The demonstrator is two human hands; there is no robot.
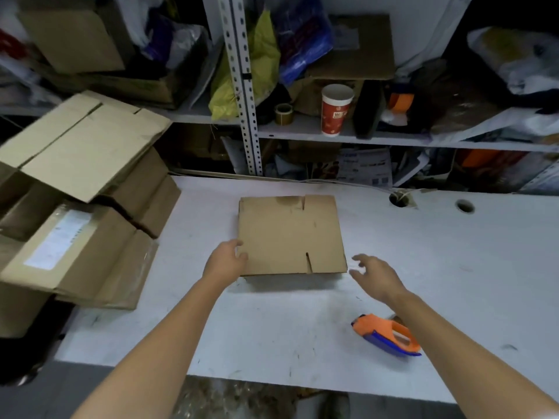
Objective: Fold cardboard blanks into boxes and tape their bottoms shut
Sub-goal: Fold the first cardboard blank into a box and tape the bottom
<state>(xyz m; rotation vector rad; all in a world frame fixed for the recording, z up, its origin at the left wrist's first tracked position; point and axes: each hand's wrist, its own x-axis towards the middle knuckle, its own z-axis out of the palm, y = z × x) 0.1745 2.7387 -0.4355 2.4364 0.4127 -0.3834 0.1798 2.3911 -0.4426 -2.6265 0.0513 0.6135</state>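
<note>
Where the white counter (272, 328) is widest, a flat cardboard blank (290, 234) lies near its middle, closer to the far edge than to the person. The blank is plain brown, roughly square, and folded flat, with 2 short slits cut into it: 1 in the far edge and 1 in the near edge, both right of center. A faint darker smudge sits by the far slit, and a shadow runs under the near edge. The left hand (225, 258) pinches the blank at its near-left edge, thumb on top. The right hand (375, 275) hovers just beside the near-right corner with fingers spread and loose, apart from the cardboard. An orange and blue tape dispenser (387, 334) rests on the counter beside the right forearm, well apart from the blank. A stack of boxes (84, 207) crowds the counter's left end. On the shelf (302, 128) behind stand a red paper cup (335, 110) and a tape roll (283, 114).
</note>
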